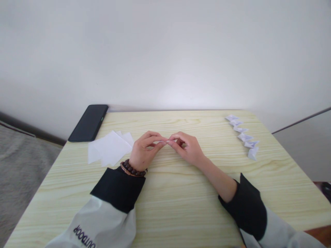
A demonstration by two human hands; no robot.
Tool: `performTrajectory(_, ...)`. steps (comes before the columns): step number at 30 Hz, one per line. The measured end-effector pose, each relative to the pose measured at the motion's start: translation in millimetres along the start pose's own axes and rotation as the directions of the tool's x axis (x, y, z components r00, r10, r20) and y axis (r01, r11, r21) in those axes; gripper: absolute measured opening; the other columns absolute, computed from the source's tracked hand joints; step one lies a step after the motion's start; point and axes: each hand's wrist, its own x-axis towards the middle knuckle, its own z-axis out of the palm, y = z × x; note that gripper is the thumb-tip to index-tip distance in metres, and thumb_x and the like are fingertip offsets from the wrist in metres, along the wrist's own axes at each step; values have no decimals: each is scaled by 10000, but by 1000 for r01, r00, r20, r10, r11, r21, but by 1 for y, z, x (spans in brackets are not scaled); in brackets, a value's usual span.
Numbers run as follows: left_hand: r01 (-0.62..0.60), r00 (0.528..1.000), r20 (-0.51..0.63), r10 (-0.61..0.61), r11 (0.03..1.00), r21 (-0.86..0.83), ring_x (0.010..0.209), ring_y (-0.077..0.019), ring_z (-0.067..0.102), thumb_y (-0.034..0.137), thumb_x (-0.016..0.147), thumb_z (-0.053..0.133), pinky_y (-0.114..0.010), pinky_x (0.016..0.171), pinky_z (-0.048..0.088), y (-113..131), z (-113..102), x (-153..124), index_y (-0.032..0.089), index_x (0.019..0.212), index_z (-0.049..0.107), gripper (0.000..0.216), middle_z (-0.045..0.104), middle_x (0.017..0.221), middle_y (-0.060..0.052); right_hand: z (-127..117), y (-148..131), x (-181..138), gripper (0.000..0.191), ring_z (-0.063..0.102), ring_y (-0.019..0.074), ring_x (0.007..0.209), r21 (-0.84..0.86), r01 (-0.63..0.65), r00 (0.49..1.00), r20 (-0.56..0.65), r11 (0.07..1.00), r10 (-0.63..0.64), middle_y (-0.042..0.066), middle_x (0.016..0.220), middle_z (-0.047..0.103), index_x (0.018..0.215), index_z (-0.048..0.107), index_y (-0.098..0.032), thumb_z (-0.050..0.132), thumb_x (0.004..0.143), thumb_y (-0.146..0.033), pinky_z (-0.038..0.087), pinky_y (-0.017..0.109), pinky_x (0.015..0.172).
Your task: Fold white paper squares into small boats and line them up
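My left hand [146, 148] and my right hand [187, 146] meet over the middle of the table, fingertips nearly touching. Between thumb and index finger, both pinch a small piece of folded white paper [161, 141]. Only a thin edge of it shows; the fingers hide its shape. A beaded bracelet circles my left wrist. Just left of that hand lie several white paper squares [113, 148], fanned over one another. Off to the right stand several small folded white paper shapes [245, 137] in a slanting row.
A black phone-like device [89, 123] lies flat at the table's back left corner. The light wood-grain table [181, 206] ends at a white wall [165, 55] behind. Grey fabric [23, 172] is beyond the left edge, and a dark object [326, 189] is past the right edge.
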Motion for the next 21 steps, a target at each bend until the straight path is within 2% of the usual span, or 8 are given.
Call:
performTrajectory(5,81,996,24,-82,997,17,824,-166,633,357,781,609,-218,633,539,3,1,-2,177,859,706,219,702,883,-55,1,3,0,146,490,79,531,-139,128,991,-6,982,-130,14,725,602,896,578,-183,494,882,-301,390,208,557)
performTrajectory(11,156,988,9,-157,985,67,715,-165,661,371,759,623,-258,689,542,5,0,-1,183,797,722,216,733,808,-40,1,0,-1,177,497,97,582,-226,130,991,62,965,-119,22,726,596,884,562,-179,444,909,-309,369,212,574)
performTrajectory(15,190,982,-13,-190,981,36,702,-162,661,383,739,641,-257,687,541,6,1,-1,184,778,724,219,735,795,-36,1,-2,0,172,468,90,547,-186,97,995,42,978,-91,7,684,582,860,565,-181,460,900,-311,362,211,555)
performTrajectory(19,260,965,-11,-261,963,-73,611,-143,643,407,710,674,-245,614,540,3,2,-1,161,788,709,261,725,756,-41,1,-2,0,175,419,72,467,-70,0,1000,22,998,2,-18,629,555,853,562,-179,494,878,-338,346,201,492)
performTrajectory(21,275,960,-15,-280,951,-140,595,-140,638,416,696,688,-247,599,540,2,2,-1,143,800,690,292,714,742,-45,1,-2,0,162,416,70,464,-46,-10,1000,28,999,11,-21,618,542,844,561,-175,492,874,-319,342,199,484)
